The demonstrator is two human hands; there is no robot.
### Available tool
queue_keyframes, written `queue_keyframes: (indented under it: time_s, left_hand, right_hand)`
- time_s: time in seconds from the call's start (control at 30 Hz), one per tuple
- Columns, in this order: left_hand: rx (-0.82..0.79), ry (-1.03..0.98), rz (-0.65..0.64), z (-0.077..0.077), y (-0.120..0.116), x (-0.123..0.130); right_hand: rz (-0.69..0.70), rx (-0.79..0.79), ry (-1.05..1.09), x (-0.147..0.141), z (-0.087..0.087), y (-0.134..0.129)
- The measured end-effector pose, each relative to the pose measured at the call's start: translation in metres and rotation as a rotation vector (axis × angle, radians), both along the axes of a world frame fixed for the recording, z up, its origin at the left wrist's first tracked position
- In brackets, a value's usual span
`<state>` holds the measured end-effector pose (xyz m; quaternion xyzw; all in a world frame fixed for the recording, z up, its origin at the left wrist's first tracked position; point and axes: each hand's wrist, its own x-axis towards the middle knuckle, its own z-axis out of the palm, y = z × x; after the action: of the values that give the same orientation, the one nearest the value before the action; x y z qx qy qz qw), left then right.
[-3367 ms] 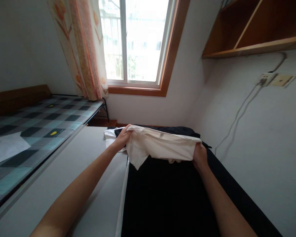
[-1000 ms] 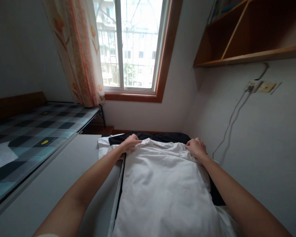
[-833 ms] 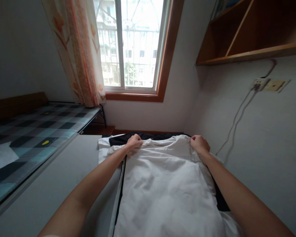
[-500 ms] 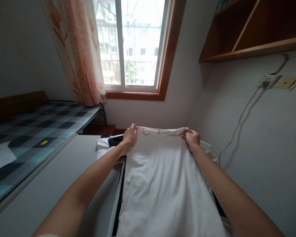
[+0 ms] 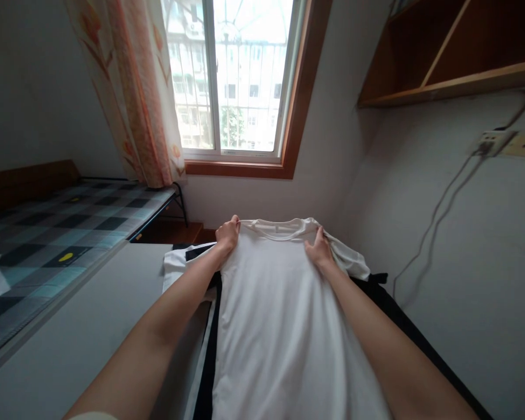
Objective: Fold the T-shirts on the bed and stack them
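Note:
A white T-shirt (image 5: 280,303) lies stretched out in front of me, its round collar at the far end and its body running toward me. My left hand (image 5: 228,234) is closed on the shirt's left shoulder. At the right of the collar, my right hand (image 5: 320,248) has its fingers closed on the fabric near the shoulder. The right sleeve spreads out beyond that hand. Beneath the shirt are black cloth (image 5: 207,373) and another white garment (image 5: 174,268), which sticks out at the left.
A grey-white surface (image 5: 83,326) extends to the left, beside a bed with a checked cover (image 5: 109,204). Ahead are a window (image 5: 254,87) and a curtain (image 5: 140,99). A wooden shelf (image 5: 455,81), a socket (image 5: 492,142) and a hanging cable (image 5: 429,216) are at the right.
The shirt's collar has come into view, and its right sleeve now lies spread outward. My right hand has moved left, toward the collar. Black cloth shows more at the right.

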<state>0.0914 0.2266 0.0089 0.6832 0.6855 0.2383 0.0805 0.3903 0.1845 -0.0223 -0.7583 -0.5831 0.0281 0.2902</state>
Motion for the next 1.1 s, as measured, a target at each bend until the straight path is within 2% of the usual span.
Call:
queue_keyframes:
  time_s: [0.13, 0.27, 0.37, 0.5, 0.6, 0.67, 0.73, 0.87, 0.97, 1.03, 1.1]
  left_hand:
    - [-0.134, -0.014, -0.050, -0.010, 0.008, -0.012]
    - [-0.213, -0.051, -0.104, -0.011, 0.011, -0.035]
    - [-0.328, -0.116, -0.202, 0.000, 0.007, -0.060]
    - [-0.657, -0.302, -0.394, 0.021, -0.006, -0.095]
    - [-0.719, -0.506, -0.451, 0.031, -0.016, -0.113]
    - [-0.685, -0.625, -0.461, 0.032, -0.019, -0.122]
    - [-0.613, -0.584, -0.414, 0.029, -0.019, -0.128]
    - [-0.408, -0.107, -0.204, 0.013, -0.017, -0.132]
    - [-0.257, 0.086, -0.125, 0.004, -0.024, -0.122]
    - [-0.098, 0.143, -0.147, -0.001, -0.034, -0.108]
    - [0.001, 0.127, -0.252, -0.008, -0.048, -0.092]
  right_hand:
    - [0.011, -0.217, -0.130, 0.001, -0.015, 0.000]
    - [0.039, -0.239, -0.242, 0.000, -0.019, -0.001]
    - [0.075, -0.261, -0.297, -0.001, -0.020, -0.001]
    - [0.071, -0.291, -0.307, -0.001, -0.022, -0.001]
    - [0.070, -0.280, -0.301, -0.001, -0.022, -0.002]
    - [0.071, -0.276, -0.300, -0.001, -0.022, -0.002]
    - [0.077, -0.270, -0.302, -0.002, -0.021, -0.003]
    - [0.081, -0.248, -0.299, -0.002, -0.020, -0.005]
    - [0.076, -0.215, -0.294, -0.002, -0.020, -0.006]
    - [0.077, -0.173, -0.300, -0.004, -0.019, -0.008]
    - [0.090, -0.134, -0.316, -0.005, -0.019, -0.010]
